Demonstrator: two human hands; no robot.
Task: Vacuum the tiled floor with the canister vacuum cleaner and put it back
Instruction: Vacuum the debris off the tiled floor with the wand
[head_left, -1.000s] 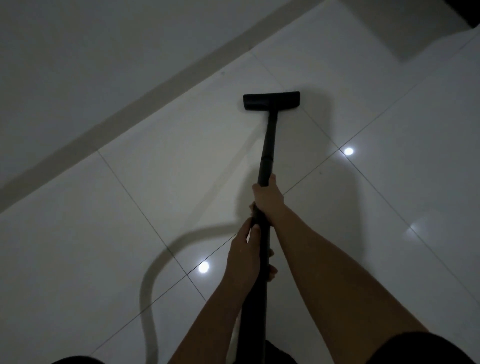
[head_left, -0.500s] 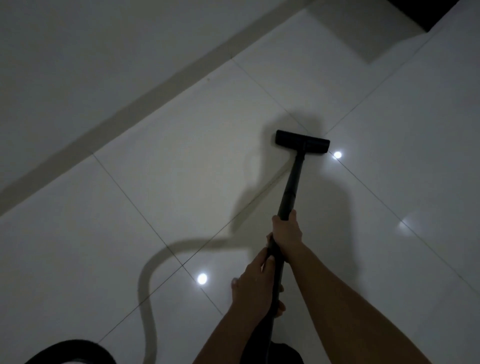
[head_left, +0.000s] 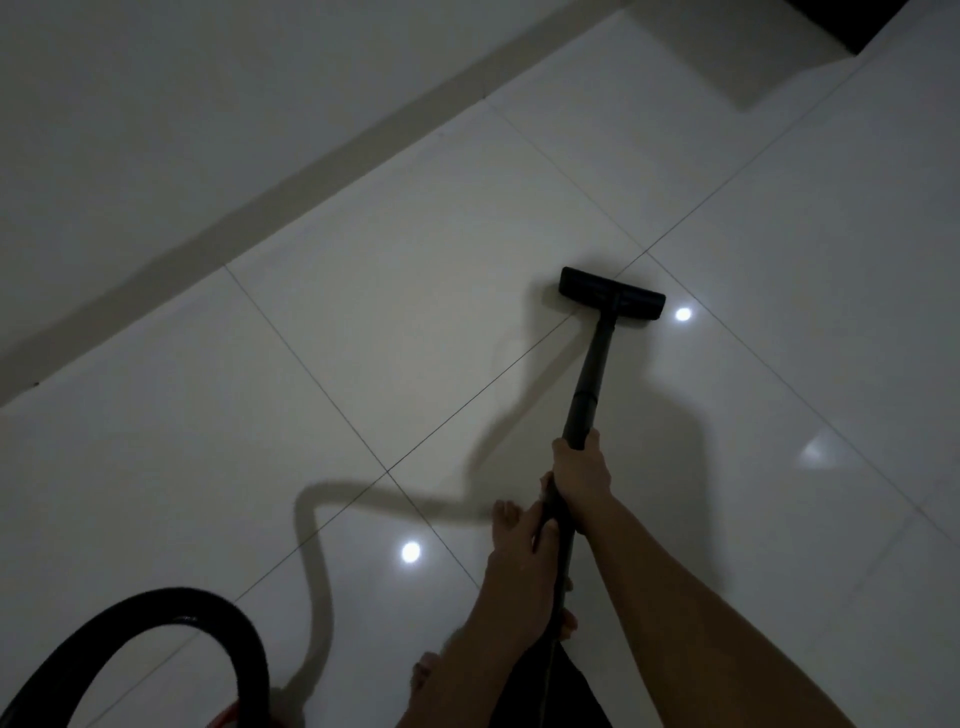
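Vacuum wand (head_left: 589, 382), one dark tube, slanted from both hands down to the single floor head (head_left: 612, 292), which lay flat on the tiled floor (head_left: 415, 322), right over a crossing of grout lines. Two hands held the wand. The right hand (head_left: 579, 473) sat nearer the floor head, its fingers (head_left: 563, 451) wrapped closed around the tube. The left hand (head_left: 522, 566) gripped the wand farther from the floor head, thumb side up, its fingers curled around the shaft. One black ribbed hose (head_left: 156, 618) arched well away from the floor head, to the left of the hands, and beside its lower end a sliver of red showed, too small to identify. Two small round light reflections shone on the tiles: one (head_left: 683, 314) just right of the floor head, one (head_left: 410, 552) left of the hands. One pale skirting strip (head_left: 322, 171) ran diagonally beyond the floor head, along the foot of the wall. Shadows of the hose and wand lay across the tiles.
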